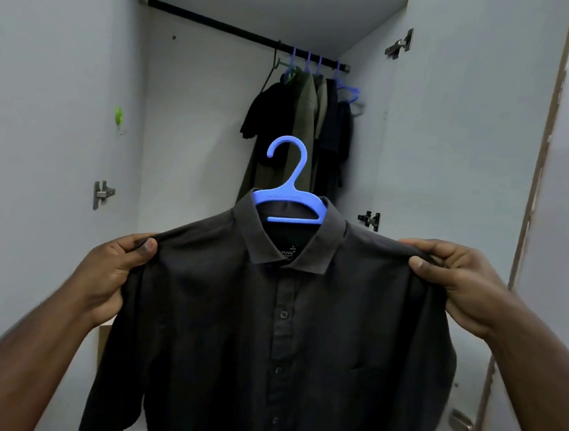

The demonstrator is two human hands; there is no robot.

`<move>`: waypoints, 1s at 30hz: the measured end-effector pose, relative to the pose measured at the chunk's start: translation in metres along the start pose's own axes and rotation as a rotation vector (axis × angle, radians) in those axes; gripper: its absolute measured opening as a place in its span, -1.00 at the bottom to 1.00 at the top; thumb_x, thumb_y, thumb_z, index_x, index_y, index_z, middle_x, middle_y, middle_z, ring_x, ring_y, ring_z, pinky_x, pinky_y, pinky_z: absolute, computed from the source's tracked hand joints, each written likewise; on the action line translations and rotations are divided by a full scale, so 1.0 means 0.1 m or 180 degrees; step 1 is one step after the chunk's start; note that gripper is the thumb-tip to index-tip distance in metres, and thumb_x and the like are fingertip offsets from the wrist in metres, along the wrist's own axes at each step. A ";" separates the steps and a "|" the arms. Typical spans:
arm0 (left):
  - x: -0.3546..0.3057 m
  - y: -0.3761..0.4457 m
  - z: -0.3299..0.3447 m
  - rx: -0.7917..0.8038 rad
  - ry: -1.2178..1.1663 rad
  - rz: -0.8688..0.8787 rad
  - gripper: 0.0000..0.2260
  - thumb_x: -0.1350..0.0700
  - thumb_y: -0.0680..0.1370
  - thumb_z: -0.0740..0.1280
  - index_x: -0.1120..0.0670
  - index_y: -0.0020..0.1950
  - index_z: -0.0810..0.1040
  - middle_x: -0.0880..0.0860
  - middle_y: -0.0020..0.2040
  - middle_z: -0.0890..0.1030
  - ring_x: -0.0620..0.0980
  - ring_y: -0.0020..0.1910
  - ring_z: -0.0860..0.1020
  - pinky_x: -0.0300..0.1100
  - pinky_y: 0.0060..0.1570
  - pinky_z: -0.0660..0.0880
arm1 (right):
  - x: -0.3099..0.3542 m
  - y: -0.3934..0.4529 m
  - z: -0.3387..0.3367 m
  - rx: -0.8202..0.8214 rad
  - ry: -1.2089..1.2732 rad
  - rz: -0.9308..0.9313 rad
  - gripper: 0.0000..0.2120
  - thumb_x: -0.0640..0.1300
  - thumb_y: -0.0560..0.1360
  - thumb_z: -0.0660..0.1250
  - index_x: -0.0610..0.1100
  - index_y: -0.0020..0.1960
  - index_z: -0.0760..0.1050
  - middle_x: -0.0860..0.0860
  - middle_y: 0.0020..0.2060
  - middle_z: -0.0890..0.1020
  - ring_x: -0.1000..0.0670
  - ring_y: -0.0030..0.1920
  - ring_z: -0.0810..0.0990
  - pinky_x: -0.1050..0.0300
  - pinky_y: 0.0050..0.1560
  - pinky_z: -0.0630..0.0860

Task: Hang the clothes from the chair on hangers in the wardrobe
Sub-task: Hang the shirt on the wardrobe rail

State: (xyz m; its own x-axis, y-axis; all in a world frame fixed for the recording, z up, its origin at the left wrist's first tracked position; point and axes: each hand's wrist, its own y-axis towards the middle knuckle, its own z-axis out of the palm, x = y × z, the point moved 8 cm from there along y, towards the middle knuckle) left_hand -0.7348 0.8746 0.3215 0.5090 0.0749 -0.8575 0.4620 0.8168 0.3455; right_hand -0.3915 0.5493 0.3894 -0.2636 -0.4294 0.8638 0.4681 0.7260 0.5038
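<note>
Shirt (276, 335) time: we hold up a dark button shirt in front of the open wardrobe (196, 111). It sits on a blue hanger (290, 195), and the hook pokes up at 12 o'clock from the collar. A small tag inside the neck reads "FUSS"; the raised letters on the hanger are too small for us to read. Our left hand (113, 269) pinches the shirt's shoulder at 9 o'clock. Our right hand (456, 282) pinches the other shoulder at 3 o'clock. Up at 12 o'clock a black rail (224, 28) runs across the wardrobe. Dark and green clothes (297, 127) hang from more blue hangers at its right end. A little green hook (118, 117) sticks on the left door at 10 o'clock.
</note>
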 end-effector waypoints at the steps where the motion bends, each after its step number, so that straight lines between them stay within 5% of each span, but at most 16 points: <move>1: 0.02 0.10 0.00 0.0001 0.0012 0.0015 -0.66 0.12 0.48 0.35 0.21 0.23 0.60 0.20 0.12 0.68 0.03 -0.03 0.69 -0.13 -0.01 0.65 | -0.04 0.11 0.01 0.0007 0.0036 -0.0031 -0.74 -0.30 0.36 0.39 -0.21 0.03 0.69 -0.20 0.03 0.71 -0.02 0.02 0.70 0.25 0.00 0.61; 6: 0.06 0.57 0.04 0.0006 0.0002 0.0156 -0.72 0.14 0.53 0.32 0.18 0.20 0.61 0.15 0.10 0.69 -0.01 -0.06 0.70 -0.16 -0.04 0.65 | -0.19 0.72 -0.02 0.0007 0.0053 -0.0217 -0.57 -0.12 0.15 0.53 -0.15 0.02 0.71 -0.17 0.07 0.70 -0.02 0.11 0.68 0.19 0.14 0.58; 15: 0.11 1.27 0.13 0.0020 -0.0085 0.0295 -0.66 0.17 0.53 0.30 0.19 0.29 0.56 0.13 0.15 0.69 -0.01 0.04 0.69 -0.15 0.07 0.62 | -0.43 1.67 -0.02 0.0191 0.0259 -0.0450 -0.44 -0.09 0.07 0.63 -0.15 0.06 0.69 -0.15 0.01 0.72 0.00 0.00 0.70 0.20 0.05 0.62; 21: 0.04 1.75 0.07 -0.0038 -0.0355 0.0562 -0.67 0.26 0.39 0.40 0.11 0.14 0.67 0.07 0.16 0.69 -0.06 0.06 0.68 -0.20 0.13 0.59 | -0.78 2.17 0.06 0.0188 0.0395 -0.0405 -0.71 -0.27 0.30 0.40 -0.07 -0.03 0.72 -0.08 -0.02 0.73 0.04 -0.06 0.71 0.21 -0.03 0.63; 25: 0.04 2.14 -0.11 0.0145 -0.0417 0.0619 -0.67 0.23 0.29 0.48 0.07 0.04 0.75 0.09 0.20 0.68 -0.02 0.15 0.66 -0.17 0.16 0.58 | -0.98 2.55 0.19 0.0085 0.0212 -0.0471 -0.57 -0.44 0.52 0.22 0.00 -0.10 0.73 0.02 -0.09 0.75 0.09 -0.09 0.72 0.30 -0.11 0.61; 30: -0.01 2.76 -0.33 0.0227 -0.0386 0.0706 -0.63 0.24 0.35 0.45 0.11 0.16 0.68 0.10 0.23 0.66 0.00 0.16 0.65 -0.18 0.06 0.61 | -1.09 3.05 0.42 0.0007 0.0102 -0.0641 -0.54 -0.48 0.55 0.17 -0.03 -0.08 0.71 0.06 -0.12 0.75 0.13 -0.10 0.71 0.34 -0.12 0.60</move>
State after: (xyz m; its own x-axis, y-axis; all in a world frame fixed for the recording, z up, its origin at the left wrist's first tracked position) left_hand -0.6318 1.1192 0.4050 0.6850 0.1749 -0.7073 0.3773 0.7453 0.5497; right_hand -0.2559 0.8398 0.4495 -0.3247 -0.5828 0.7449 0.4070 0.6249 0.6663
